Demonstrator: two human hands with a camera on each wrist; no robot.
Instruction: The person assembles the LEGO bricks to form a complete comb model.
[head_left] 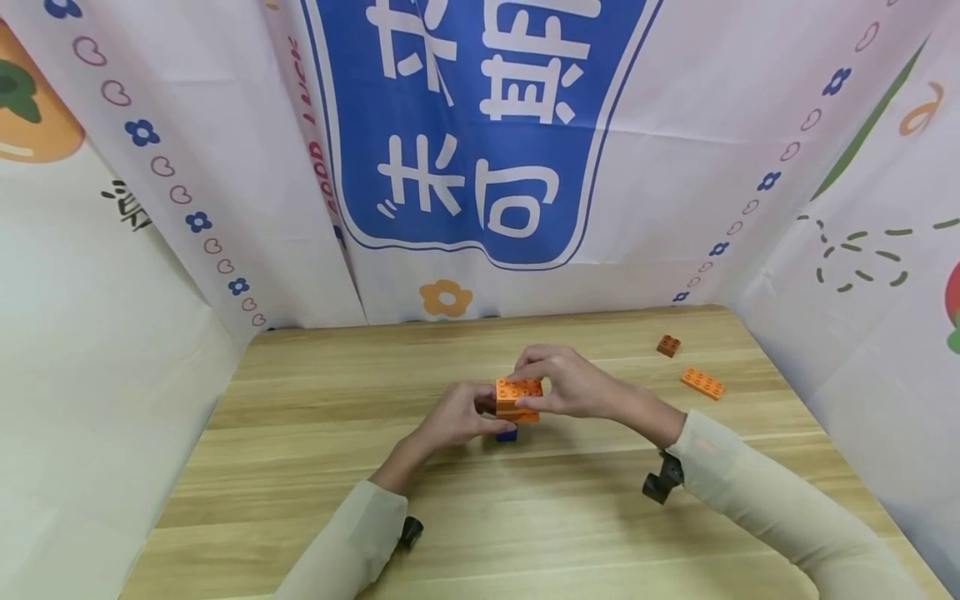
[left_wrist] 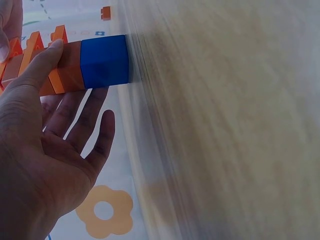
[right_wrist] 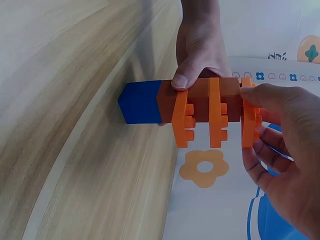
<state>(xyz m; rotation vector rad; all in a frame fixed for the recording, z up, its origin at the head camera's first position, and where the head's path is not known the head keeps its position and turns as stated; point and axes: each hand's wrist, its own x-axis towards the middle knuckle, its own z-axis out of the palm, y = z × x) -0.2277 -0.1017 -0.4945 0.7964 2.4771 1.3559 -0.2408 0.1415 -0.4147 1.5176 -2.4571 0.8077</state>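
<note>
A tower of toy building bricks stands upright on the table (head_left: pixel 450 533), with a blue brick (right_wrist: pixel 142 103) at its foot. Above the blue, brown bricks (right_wrist: pixel 200 111) alternate with three orange plates (right_wrist: pixel 215 135) that jut out to one side, studs upward. My left hand (head_left: pixel 456 417) grips the lower tower, its thumb across a brown brick and orange plate, its other fingers behind. At the top, my right hand (head_left: pixel 573 385) pinches the uppermost orange plate (head_left: pixel 517 388) between thumb and fingers. That plate lies against the brown brick beneath it.
A loose brown brick (head_left: pixel 668 345) and a loose orange plate (head_left: pixel 702 383) lie at the table's back right. Printed cloth (head_left: pixel 660 217) hangs behind the table and along both sides.
</note>
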